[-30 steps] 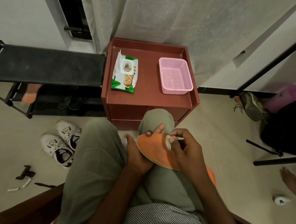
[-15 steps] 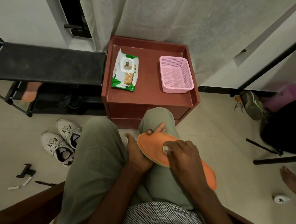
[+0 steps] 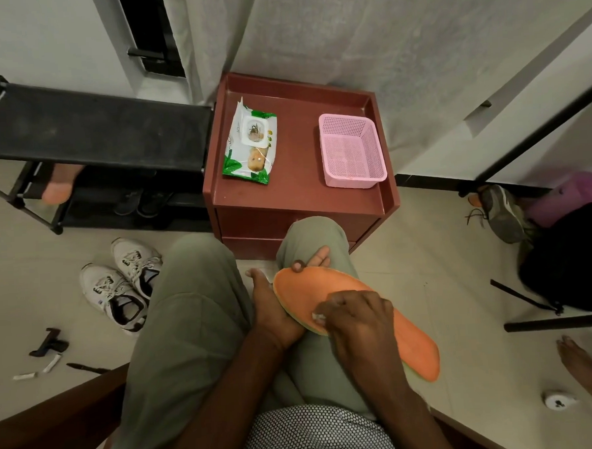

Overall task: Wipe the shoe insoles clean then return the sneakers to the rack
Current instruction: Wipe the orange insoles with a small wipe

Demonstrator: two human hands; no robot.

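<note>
While mid-wipe, 1 orange insole point(image 3: 339, 290) resting across the lap over the right knee: left hand point(image 3: 275, 311) cupped under its toe end, fingers curled over the rim; right hand point(image 3: 358, 319) pressing a small white wipe point(image 3: 318, 317) flat onto the foam. Next, probably: sweeping on toward the heel, then refitting into the 2 white sneakers point(image 3: 123, 285) on the floor beside the black rack point(image 3: 94, 132). Smooth, flexible foam, pale green edge. Glossy wipes pack point(image 3: 249, 141) and perforated pink basket point(image 3: 351, 152) on the maroon counter point(image 3: 300, 196).
</note>
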